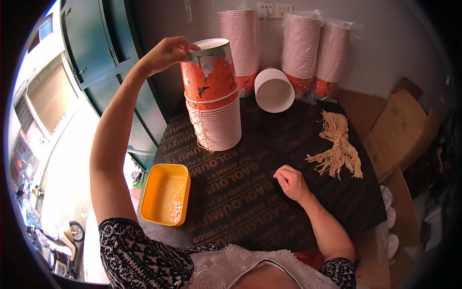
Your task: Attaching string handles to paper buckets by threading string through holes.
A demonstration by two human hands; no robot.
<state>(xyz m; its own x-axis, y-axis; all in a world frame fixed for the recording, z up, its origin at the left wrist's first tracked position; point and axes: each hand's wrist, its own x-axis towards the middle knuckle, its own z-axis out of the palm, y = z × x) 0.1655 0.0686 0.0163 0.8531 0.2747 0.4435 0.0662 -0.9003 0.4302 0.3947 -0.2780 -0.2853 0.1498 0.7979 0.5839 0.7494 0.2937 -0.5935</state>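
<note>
My left hand (169,54) reaches up to the top of a tall stack of upside-down paper buckets (215,126). Its fingers and thumb close on the base edge of the topmost orange paper bucket (208,79), printed with grey and dark figures. Thin pale strings hang down the left side of the stack from the orange bucket's rim. Over the table, right of the stack, my right hand (291,183) is closed with its fingers curled in; whatever may be inside is hidden. A yellow plastic box (149,200) with small white and red beads (175,210) stands on the left.
A bundle of beige cords (335,139) lies on the right of the dark plywood table (250,192). At the back, a white bucket (274,91) lies on its side before plastic-wrapped bucket stacks (301,45). Cardboard (397,125) leans at the right; a green door (96,48) stands left.
</note>
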